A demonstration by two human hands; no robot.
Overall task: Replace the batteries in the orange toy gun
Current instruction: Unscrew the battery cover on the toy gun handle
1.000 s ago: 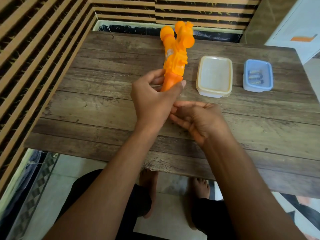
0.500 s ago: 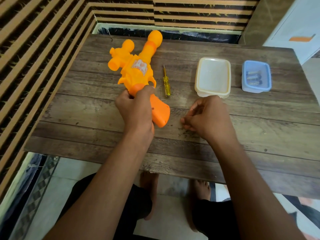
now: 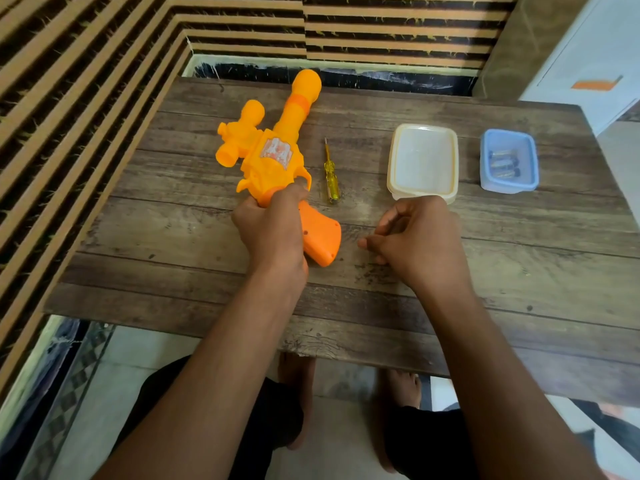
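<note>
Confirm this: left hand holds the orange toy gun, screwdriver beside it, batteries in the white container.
Wrong on one point. The head view shows the batteries in the blue container; the white container looks empty. The left hand does hold the orange toy gun, screwdriver beside it.

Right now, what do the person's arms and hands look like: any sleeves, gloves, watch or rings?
Both arms are bare as far as the frame shows: no sleeve on the left arm or the right arm. The left hand and right hand wear no gloves. No watch, bracelet or ring shows on the sides that face the camera.
</note>
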